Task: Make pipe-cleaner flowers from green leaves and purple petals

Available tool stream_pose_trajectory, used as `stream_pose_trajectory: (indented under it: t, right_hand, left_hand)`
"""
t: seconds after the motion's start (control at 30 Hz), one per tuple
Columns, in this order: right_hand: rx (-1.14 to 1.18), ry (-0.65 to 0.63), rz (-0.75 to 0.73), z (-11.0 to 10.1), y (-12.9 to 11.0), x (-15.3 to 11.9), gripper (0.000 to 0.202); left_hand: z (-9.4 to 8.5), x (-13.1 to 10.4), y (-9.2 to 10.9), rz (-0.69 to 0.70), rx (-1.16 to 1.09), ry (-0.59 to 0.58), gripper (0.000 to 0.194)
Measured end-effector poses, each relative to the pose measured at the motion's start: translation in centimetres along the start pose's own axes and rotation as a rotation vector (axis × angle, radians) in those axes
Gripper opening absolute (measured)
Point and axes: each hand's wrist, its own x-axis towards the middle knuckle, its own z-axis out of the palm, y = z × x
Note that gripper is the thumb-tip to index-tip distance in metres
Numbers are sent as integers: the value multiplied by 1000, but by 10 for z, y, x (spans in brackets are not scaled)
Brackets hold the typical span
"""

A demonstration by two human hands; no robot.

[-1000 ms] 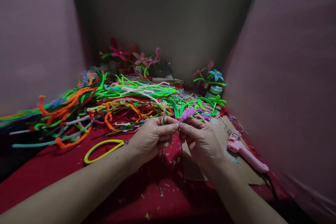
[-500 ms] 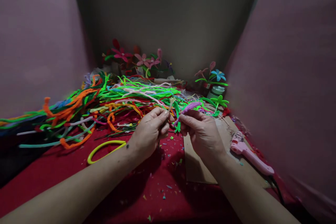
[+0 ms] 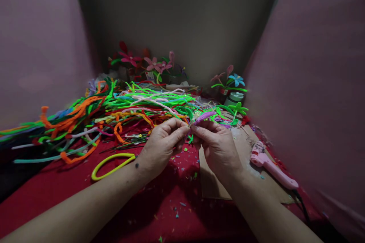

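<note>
My left hand (image 3: 165, 140) is closed, its thumb and fingers pinching a thin stem with a small pale yellow tip (image 3: 196, 115). Close beside it, my right hand (image 3: 218, 144) pinches the lower end of a purple fuzzy petal (image 3: 204, 117), which points up and to the right. The fingertips of both hands nearly meet, and the petal's base lies against the pale-tipped stem. My fingers hide the lower part of the stem. Behind the hands spreads a pile of coloured pipe cleaners (image 3: 162, 102).
Yellow-handled scissors (image 3: 98, 169) lie left of my left forearm. A pink glue gun (image 3: 273, 171) rests at the right on cardboard (image 3: 212, 182). Fuzzy flowers (image 3: 152, 63) stand at the back, near a lidded jar (image 3: 235, 98). Scraps dot the red cloth (image 3: 148, 212).
My two hands have come together, bringing the purple petal's base against the pale-tipped stem. Each hand keeps its pinch. The whole view has shifted slightly.
</note>
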Motion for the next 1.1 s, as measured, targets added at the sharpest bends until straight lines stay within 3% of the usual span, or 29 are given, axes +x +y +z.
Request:
stream_pose_trajectory:
  t: [0.53, 0.93, 1.1]
  right_hand:
    - [50, -7, 51, -5, 3, 3, 7]
    - [158, -11, 197, -6, 2, 4, 13]
    - [212, -13, 169, -6, 10, 3, 12]
  left_hand:
    - [-5, 2, -4, 28, 82, -51, 21]
    - [-7, 5, -2, -27, 71, -136, 19]
    - [-3, 2, 3, -19, 149, -120, 17]
